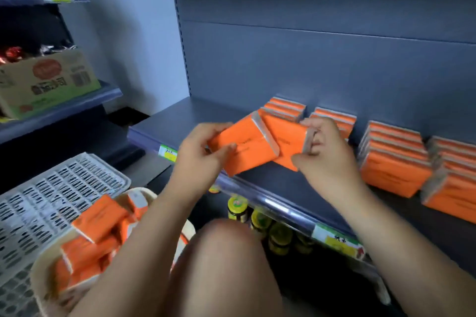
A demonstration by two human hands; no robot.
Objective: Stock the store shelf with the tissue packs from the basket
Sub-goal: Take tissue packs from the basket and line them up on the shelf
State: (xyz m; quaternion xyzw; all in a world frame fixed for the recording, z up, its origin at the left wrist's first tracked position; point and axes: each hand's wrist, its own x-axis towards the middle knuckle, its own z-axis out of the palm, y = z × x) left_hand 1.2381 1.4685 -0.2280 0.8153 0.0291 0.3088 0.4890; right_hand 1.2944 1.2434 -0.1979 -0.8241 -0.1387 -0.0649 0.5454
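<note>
Two tissue packs (244,149) are held at the shelf (180,121) front, one clasped in the left grip (198,152), one in the right grip (324,157); squaring them together, then sliding them beside the stacked rows (394,162), looks best.

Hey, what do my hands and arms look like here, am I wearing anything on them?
Nothing is worn on them. The left hand and right hand have no gloves, and the left forearm and right forearm show no sleeve as far as the picture reaches. No watch or bracelet shows. The fingers are too blurred to rule out a thin ring.
</note>
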